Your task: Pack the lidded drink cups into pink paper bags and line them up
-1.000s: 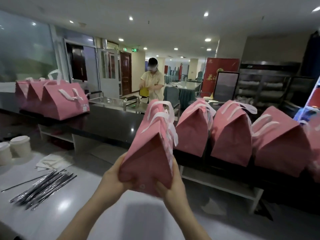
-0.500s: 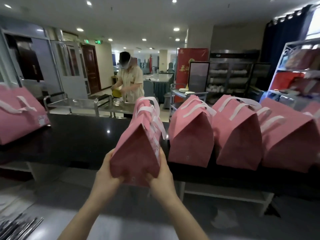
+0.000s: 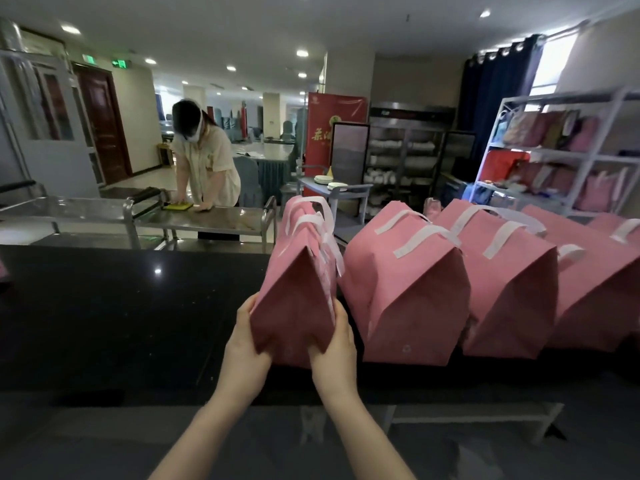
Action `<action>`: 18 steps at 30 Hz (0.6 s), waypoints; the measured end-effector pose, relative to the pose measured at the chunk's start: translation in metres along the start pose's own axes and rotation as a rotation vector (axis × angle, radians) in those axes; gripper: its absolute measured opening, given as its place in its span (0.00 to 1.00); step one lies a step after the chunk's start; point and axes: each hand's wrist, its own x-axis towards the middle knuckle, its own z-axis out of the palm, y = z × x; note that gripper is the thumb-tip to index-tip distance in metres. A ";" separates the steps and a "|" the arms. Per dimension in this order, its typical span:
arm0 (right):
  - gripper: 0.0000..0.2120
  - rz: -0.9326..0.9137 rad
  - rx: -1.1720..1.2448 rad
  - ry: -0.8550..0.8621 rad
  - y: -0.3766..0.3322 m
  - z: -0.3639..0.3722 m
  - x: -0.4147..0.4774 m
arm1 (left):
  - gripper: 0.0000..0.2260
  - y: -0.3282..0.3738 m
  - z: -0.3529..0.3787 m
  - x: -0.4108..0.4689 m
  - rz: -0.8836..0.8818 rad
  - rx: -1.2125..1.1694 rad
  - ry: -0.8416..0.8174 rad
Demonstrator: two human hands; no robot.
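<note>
Gripping a pink paper bag [image 3: 301,289] at its lower near corners, the left hand [image 3: 244,348] and right hand [image 3: 334,344] hold it from either side, the fingers clamped on the paper; most of each finger is hidden behind the bag, so only thumbs and the backs of the hands show. The bag's narrow end panel faces the camera and its long axis runs away toward the far side, with the top folded into a peak and the white handles [image 3: 313,216] standing up and leaning slightly right. Whether its base rests on the black counter [image 3: 131,306] or hangs just above it cannot be told, since the hands cover the bottom edge. What is inside cannot be seen; no cup shows. Just to its right stands a row of pink bags [image 3: 485,282] on the same counter, end panels facing near in the same way, each close against the next; the farthest right ones are cut off by the frame edge, so their count is unclear. A small printed mark low on the bags is too small to read. Beyond the counter, at the far left, another person [image 3: 204,161] bends over a steel cart [image 3: 204,220], hands near a yellow-green object that is too small to identify. A metal shelf rack [image 3: 554,154] at far right holds blurred coloured items.
</note>
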 end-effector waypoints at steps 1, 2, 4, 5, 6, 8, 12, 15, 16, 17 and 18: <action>0.37 0.006 -0.020 0.009 0.002 0.004 0.005 | 0.39 -0.004 0.002 0.006 -0.004 0.001 -0.004; 0.37 0.010 -0.033 0.019 0.003 0.008 0.009 | 0.39 -0.008 0.004 0.011 -0.004 -0.003 -0.002; 0.36 0.009 -0.050 0.036 0.003 0.012 0.016 | 0.39 -0.014 0.007 0.019 -0.002 0.000 0.007; 0.36 0.007 -0.053 0.039 0.003 0.013 0.018 | 0.38 -0.016 0.008 0.021 -0.006 0.001 0.007; 0.36 0.005 -0.056 0.041 0.003 0.013 0.019 | 0.38 -0.017 0.008 0.023 -0.009 0.002 0.011; 0.35 -0.001 -0.044 0.040 0.003 0.011 0.017 | 0.38 -0.017 0.007 0.021 -0.020 0.006 0.020; 0.31 -0.056 -0.001 0.034 0.007 -0.003 -0.007 | 0.37 -0.010 -0.003 -0.003 -0.025 0.034 0.028; 0.29 -0.120 0.075 0.009 0.007 -0.023 -0.028 | 0.35 0.001 -0.009 -0.028 -0.070 0.047 0.082; 0.28 -0.151 0.103 -0.010 0.009 -0.032 -0.033 | 0.34 0.003 -0.009 -0.036 -0.077 0.053 0.114; 0.27 -0.176 0.113 -0.030 0.007 -0.042 -0.037 | 0.33 0.012 -0.010 -0.043 -0.084 0.062 0.166; 0.26 -0.216 0.120 -0.055 0.007 -0.054 -0.040 | 0.32 0.020 -0.007 -0.049 -0.072 0.050 0.209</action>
